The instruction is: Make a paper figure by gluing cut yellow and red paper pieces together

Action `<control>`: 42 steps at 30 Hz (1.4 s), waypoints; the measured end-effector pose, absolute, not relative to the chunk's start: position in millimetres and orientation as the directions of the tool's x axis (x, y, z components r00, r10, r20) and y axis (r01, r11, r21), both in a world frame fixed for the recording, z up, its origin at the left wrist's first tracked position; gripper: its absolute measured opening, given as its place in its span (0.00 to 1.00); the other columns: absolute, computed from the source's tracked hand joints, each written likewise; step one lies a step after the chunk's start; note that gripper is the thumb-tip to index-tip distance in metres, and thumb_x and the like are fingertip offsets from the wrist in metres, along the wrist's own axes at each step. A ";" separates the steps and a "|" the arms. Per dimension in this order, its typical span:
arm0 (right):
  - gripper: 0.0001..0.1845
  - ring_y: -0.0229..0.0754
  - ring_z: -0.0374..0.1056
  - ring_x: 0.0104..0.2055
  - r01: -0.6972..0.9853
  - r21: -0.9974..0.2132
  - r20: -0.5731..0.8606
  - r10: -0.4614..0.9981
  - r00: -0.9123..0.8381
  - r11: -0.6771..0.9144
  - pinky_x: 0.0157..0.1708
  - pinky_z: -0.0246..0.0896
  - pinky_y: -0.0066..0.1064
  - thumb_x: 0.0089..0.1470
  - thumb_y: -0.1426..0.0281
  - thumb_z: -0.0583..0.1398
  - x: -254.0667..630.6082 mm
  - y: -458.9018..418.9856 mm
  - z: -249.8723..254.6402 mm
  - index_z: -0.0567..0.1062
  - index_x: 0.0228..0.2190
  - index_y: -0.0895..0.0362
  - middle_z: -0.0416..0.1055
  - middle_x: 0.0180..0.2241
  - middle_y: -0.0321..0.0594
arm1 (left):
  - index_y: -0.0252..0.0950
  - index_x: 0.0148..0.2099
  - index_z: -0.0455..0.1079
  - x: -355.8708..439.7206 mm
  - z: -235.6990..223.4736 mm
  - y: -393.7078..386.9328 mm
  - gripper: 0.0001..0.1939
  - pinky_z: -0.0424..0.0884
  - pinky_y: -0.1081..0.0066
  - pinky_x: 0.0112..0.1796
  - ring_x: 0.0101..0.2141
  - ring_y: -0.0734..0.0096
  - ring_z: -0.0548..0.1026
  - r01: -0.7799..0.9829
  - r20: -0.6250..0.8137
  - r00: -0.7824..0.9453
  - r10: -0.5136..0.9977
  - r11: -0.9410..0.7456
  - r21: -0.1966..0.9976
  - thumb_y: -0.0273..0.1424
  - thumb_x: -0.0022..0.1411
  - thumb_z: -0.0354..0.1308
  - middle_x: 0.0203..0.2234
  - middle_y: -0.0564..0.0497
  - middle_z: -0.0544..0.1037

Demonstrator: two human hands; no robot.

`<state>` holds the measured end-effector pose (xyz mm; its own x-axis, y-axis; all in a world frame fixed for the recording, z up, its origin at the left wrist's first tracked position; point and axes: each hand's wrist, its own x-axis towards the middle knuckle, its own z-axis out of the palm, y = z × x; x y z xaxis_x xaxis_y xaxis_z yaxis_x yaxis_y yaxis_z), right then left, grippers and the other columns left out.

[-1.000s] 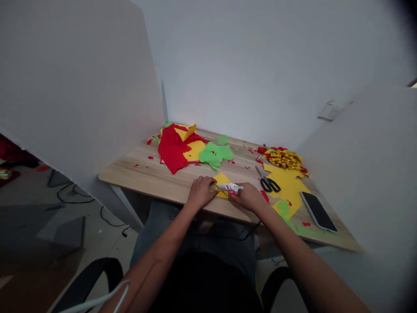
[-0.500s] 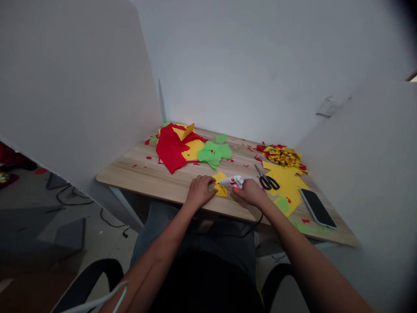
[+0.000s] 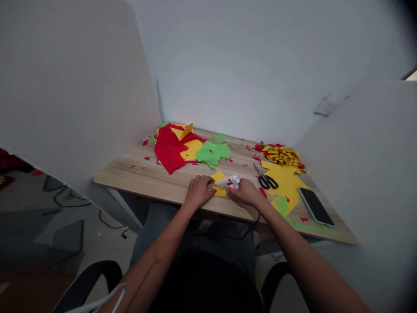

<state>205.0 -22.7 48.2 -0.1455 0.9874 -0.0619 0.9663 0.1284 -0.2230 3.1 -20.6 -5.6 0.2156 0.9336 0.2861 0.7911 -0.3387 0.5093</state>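
Near the table's front edge lies a small yellow felt piece (image 3: 219, 176), looking folded, with part of it under the glue gun's tip. My left hand (image 3: 198, 191) pinches its left side between thumb and fingers. In my right hand (image 3: 246, 192) is a white glue gun (image 3: 227, 181) with a red light glowing near its grip. Its nozzle points left and down at the yellow felt, close to my left fingertips. Whether the nozzle touches the felt I cannot tell. A dark cord hangs down from beneath my right hand.
Dark-handled scissors (image 3: 267, 181) lie right of my right hand, on yellow felt sheets (image 3: 286, 184). Beyond them is a frilled yellow bundle (image 3: 282, 155). A phone (image 3: 316, 207) rests at the right. Red felt (image 3: 167, 150) and green felt (image 3: 213, 153) lie at the back left.
The glue gun's nozzle has shifted slightly left and down over the yellow felt, with my right hand following. My left hand keeps its hold. The whole view has moved a little.
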 end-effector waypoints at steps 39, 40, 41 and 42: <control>0.15 0.43 0.70 0.29 0.957 -0.265 -0.095 0.985 -0.144 0.114 0.24 0.50 0.29 0.52 0.66 0.58 205.5 -20.7 50.9 0.79 0.33 0.64 0.79 0.33 0.52 | 0.42 0.48 0.73 3.5 -4.2 -20.8 0.17 0.63 0.61 0.46 0.48 0.57 0.70 0.800 0.256 0.208 0.944 -0.315 0.510 0.37 0.56 0.63 0.45 0.50 0.79; 0.15 0.43 0.70 0.29 0.957 -0.267 -0.097 0.985 -0.143 0.112 0.24 0.51 0.29 0.52 0.66 0.58 205.4 -20.6 50.8 0.79 0.33 0.64 0.79 0.33 0.52 | 0.42 0.48 0.73 3.5 -4.0 -20.9 0.17 0.63 0.61 0.46 0.48 0.57 0.70 0.800 0.254 0.209 0.944 -0.315 0.511 0.37 0.56 0.63 0.45 0.50 0.79; 0.15 0.44 0.70 0.29 0.958 -0.267 -0.099 0.985 -0.139 0.108 0.24 0.51 0.29 0.52 0.66 0.58 205.2 -20.5 50.8 0.79 0.33 0.64 0.78 0.33 0.52 | 0.42 0.48 0.73 3.5 -3.6 -21.0 0.17 0.63 0.62 0.46 0.48 0.57 0.70 0.799 0.252 0.211 0.944 -0.315 0.512 0.37 0.56 0.63 0.45 0.50 0.79; 0.15 0.44 0.70 0.29 0.959 -0.266 -0.100 0.986 -0.133 0.103 0.24 0.51 0.29 0.52 0.65 0.58 204.9 -20.5 50.8 0.79 0.33 0.64 0.78 0.32 0.53 | 0.42 0.48 0.72 3.5 -3.2 -21.2 0.17 0.63 0.62 0.46 0.48 0.57 0.70 0.799 0.251 0.212 0.945 -0.315 0.513 0.37 0.56 0.63 0.45 0.50 0.78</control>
<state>204.9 -20.5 50.8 -0.1333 0.9860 -0.1002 0.9585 0.1026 -0.2660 3.5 -21.2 -3.2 0.2120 0.9446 0.2507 0.7986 -0.3153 0.5126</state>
